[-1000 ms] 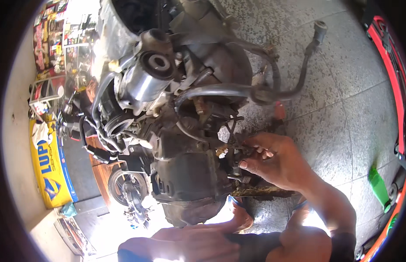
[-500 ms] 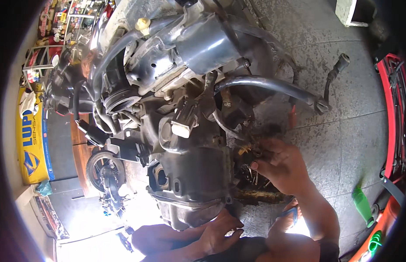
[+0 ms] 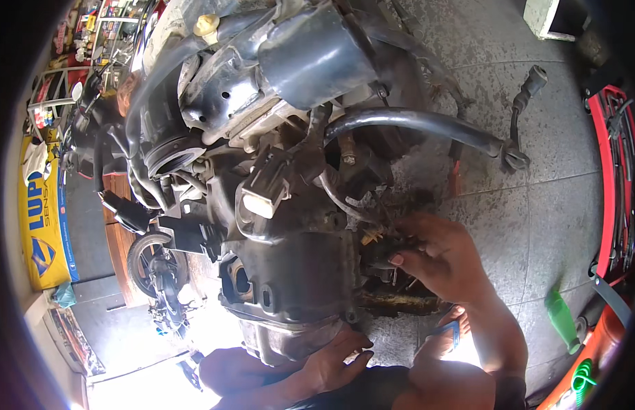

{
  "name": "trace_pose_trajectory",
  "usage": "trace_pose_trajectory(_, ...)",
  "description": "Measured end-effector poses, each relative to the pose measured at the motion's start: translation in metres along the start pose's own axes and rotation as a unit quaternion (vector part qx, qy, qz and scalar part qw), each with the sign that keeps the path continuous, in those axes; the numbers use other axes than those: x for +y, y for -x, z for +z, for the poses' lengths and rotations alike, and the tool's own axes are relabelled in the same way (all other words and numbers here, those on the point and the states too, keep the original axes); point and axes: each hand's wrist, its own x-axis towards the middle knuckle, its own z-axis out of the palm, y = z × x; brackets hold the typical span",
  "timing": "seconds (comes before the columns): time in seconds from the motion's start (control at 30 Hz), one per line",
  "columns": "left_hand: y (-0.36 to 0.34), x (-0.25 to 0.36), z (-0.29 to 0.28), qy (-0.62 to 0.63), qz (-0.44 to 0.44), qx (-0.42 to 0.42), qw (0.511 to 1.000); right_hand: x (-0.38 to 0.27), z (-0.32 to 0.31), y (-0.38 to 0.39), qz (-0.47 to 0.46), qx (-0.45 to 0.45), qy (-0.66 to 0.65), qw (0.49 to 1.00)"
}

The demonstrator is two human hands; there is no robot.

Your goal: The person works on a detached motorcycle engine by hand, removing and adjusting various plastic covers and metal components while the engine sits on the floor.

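Observation:
A dark motorcycle engine (image 3: 290, 273) fills the middle of the view, with a grimy cover and a ribbed lower edge. My right hand (image 3: 444, 263) is at its right side, thumb and fingers closed around a small dark part beside a yellowish piece (image 3: 372, 237). The part is mostly hidden by fingers and shadow. Below the engine's lower edge is my left hand (image 3: 334, 362), its fingers loosely bent and apart, holding nothing visible. A black connector with a white end (image 3: 259, 205) hangs above the cover. A thick black hose (image 3: 420, 130) arcs to the right.
A red tool tray (image 3: 612, 191) stands at the far right, near a green bottle (image 3: 562, 318). Another motorcycle (image 3: 167, 287) is at the lower left, below a yellow and blue banner (image 3: 44, 225). Stocked shelves (image 3: 105, 34) line the upper left. My sandalled foot (image 3: 450, 328) is below my right hand.
The engine and connector appear shifted slightly left and the view has moved a little. My right hand stays at the engine's right side, its grip nearly the same. My left hand has barely moved.

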Motion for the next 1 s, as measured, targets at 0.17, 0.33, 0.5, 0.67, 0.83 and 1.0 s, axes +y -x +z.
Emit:
trace_pose_trajectory(0.17, -0.006, -0.008, 0.003, 0.039, -0.019, 0.006, 0.999, -0.007, 0.007, 0.001, 0.036, -0.009, 0.053, 0.998)
trace_pose_trajectory(0.33, -0.017, -0.003, 0.001, 0.008, -0.016, 0.004, 1.0, 0.007, 0.002, -0.002, -0.04, -0.039, 0.11, 0.992)
trace_pose_trajectory(0.5, -0.018, 0.001, 0.004, -0.02, 0.008, 0.045, 0.999, 0.045, -0.008, -0.002, -0.066, -0.125, -0.013, 0.99)
trace_pose_trajectory(0.67, -0.019, 0.004, 0.005, -0.022, -0.016, 0.04, 0.999, 0.032, -0.01, -0.001, -0.05, -0.152, 0.058, 0.985)
trace_pose_trajectory(0.83, -0.016, 0.012, 0.009, -0.033, 0.003, 0.05, 0.998, 0.012, -0.001, 0.003, -0.078, -0.103, 0.127, 0.983)
trace_pose_trajectory(1.0, -0.02, 0.01, 0.011, -0.079, 0.022, 0.053, 0.995, 0.039, 0.015, 0.007, -0.153, -0.034, 0.075, 0.985)
